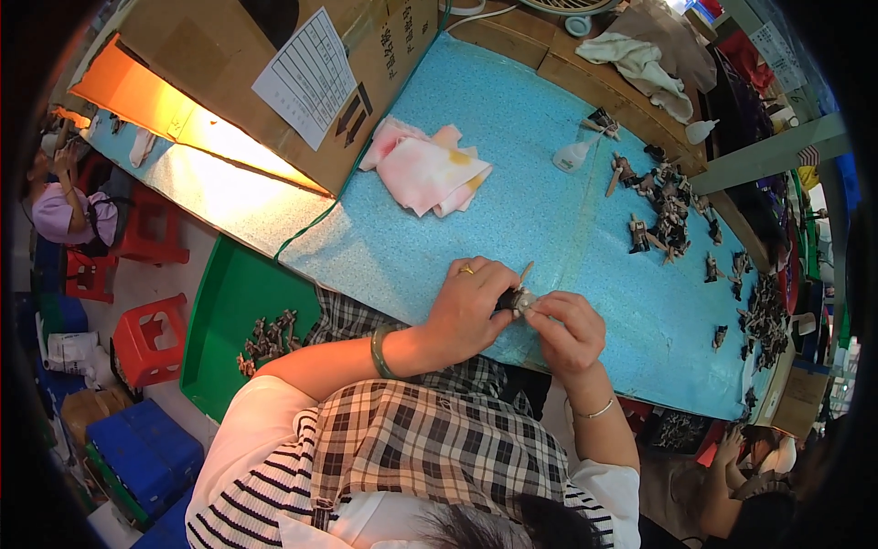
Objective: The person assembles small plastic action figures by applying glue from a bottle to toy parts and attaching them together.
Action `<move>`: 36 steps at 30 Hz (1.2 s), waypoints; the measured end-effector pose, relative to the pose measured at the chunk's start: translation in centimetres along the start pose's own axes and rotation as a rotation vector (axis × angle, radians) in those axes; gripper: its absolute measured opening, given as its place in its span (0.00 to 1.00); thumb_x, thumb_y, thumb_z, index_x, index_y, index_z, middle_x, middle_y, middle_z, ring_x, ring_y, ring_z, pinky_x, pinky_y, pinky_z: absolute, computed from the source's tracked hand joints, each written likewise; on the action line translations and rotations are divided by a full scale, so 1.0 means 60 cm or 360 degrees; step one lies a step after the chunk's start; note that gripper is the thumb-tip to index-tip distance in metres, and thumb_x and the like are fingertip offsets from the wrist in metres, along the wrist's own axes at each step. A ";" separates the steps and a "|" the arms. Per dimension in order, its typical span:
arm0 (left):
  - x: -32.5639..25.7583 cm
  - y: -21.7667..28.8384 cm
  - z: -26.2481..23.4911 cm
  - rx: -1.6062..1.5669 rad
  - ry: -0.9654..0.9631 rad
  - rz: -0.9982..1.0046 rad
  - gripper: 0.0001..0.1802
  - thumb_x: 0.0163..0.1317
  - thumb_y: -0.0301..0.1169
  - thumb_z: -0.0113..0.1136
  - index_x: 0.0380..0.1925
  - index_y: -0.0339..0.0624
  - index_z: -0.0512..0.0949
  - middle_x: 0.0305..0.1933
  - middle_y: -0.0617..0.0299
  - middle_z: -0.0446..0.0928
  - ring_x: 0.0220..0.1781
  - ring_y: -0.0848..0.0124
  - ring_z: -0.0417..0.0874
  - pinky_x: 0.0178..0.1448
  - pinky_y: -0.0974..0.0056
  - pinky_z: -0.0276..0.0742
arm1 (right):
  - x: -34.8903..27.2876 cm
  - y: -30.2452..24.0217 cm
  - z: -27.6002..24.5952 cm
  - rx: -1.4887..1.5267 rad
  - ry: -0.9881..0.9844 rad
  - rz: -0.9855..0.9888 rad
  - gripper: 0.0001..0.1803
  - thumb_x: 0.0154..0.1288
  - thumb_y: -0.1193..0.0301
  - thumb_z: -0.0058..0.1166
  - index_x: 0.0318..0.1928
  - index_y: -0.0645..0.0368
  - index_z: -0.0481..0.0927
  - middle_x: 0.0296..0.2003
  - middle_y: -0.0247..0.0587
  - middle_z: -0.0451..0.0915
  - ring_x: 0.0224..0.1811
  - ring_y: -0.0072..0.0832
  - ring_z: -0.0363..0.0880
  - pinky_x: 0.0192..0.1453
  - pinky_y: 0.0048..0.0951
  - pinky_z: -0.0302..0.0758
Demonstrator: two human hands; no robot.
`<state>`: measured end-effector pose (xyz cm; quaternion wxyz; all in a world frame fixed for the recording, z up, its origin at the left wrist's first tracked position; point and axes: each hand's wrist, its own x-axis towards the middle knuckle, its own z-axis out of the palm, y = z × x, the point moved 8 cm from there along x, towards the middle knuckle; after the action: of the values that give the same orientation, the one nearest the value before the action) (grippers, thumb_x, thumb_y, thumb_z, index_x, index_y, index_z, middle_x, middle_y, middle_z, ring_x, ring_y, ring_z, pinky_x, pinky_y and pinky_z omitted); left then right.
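Observation:
Close to the table's near edge, my left hand is closed around a small dark-and-grey figurine, with a thin tan piece sticking up from it. My right hand pinches the figurine's right side between thumb and fingertips. Much of the figurine is hidden by my fingers, so its details cannot be made out. Several similar brown and dark figurines lie in a heap on the right of the blue table. A bigger pile of them sits at the far right edge.
A crumpled pink-and-yellow cloth lies beyond my left hand. A white squeeze bottle stands farther back. At the left, a large cardboard box has a lit opening. A green tray holds more figurines below the table edge. Other people sit nearby.

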<state>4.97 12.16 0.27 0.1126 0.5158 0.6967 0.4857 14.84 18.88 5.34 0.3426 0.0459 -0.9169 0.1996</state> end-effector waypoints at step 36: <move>0.015 0.004 -0.006 -0.0086 -0.0034 0.0154 0.17 0.44 0.26 0.68 0.34 0.42 0.72 0.37 0.59 0.72 0.46 0.60 0.74 0.52 0.56 0.64 | 0.000 0.105 0.036 0.0927 -0.0421 0.1213 0.02 0.54 0.81 0.61 0.29 0.62 0.82 0.29 0.33 0.79 0.31 0.17 0.76 0.35 0.19 0.73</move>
<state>4.46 12.73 0.95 0.1103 0.5506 0.6563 0.5039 12.13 23.80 1.75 0.0989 -0.1738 -0.8102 0.5510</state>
